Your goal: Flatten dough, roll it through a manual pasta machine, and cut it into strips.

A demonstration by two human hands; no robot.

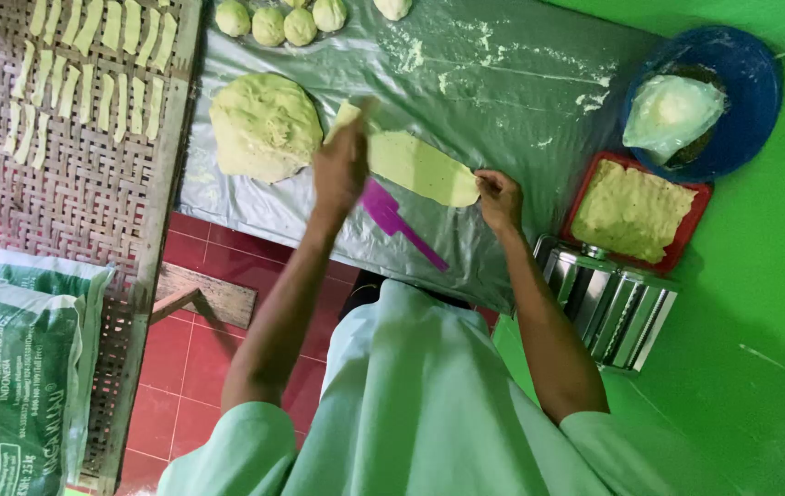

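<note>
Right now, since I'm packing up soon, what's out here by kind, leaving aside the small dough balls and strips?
Purple scraper: 1
Blue bowl: 1
Red tray: 1
Metal dough roller: 1
Woven tray: 1
Flour sack: 1
Large dough mound: 1
Dough sheet, held by left hand and right hand: 1
Total: 8

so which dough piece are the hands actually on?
The long flat strip on the plastic sheet: left hand and right hand pinch its ends. The big mound and the small balls lie untouched.
</note>
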